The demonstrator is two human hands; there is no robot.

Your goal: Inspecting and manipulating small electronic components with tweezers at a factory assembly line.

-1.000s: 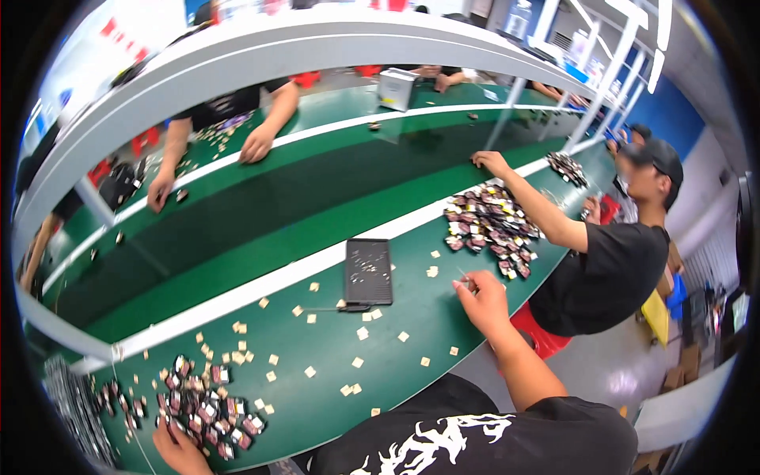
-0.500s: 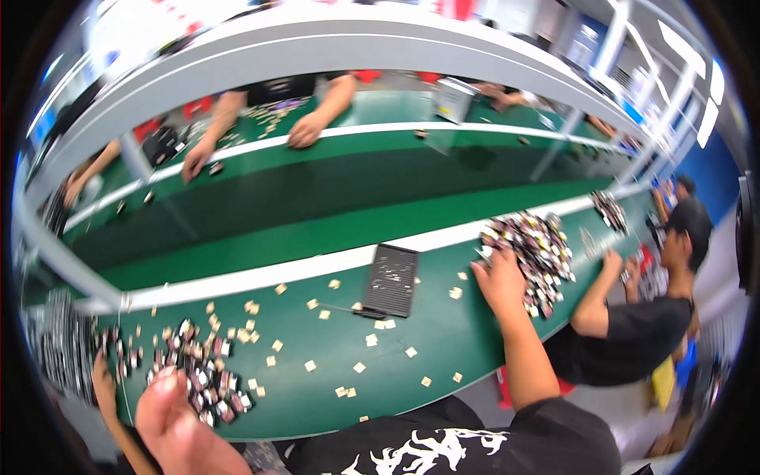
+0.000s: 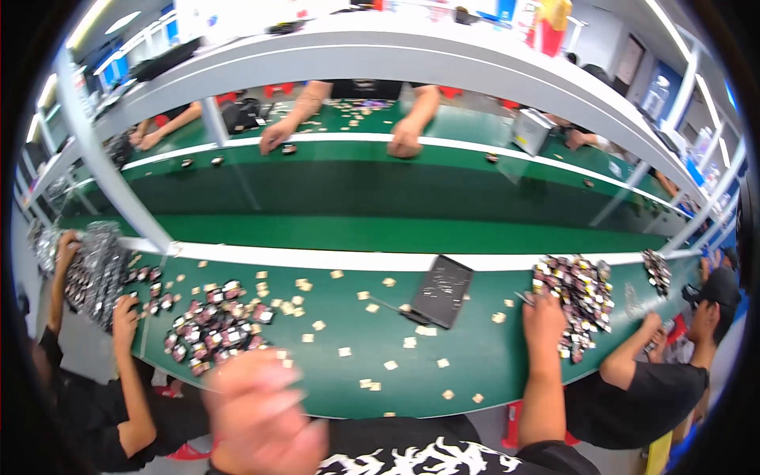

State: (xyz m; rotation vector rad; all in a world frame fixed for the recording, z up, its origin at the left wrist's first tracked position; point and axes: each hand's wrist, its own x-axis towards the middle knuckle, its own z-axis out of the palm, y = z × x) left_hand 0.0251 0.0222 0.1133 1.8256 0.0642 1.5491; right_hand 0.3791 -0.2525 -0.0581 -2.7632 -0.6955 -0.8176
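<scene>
At the right of the frame, a thin tool is pinched in the fingers of the right hand, which is held at the left edge of a large heap of small dark parts on the green desk. At the lower left, the left hand is blurred before a second heap, and whether its fingers are clenched or released cannot be told. Between the heaps, a black tray is surrounded by scattered pale squares.
</scene>
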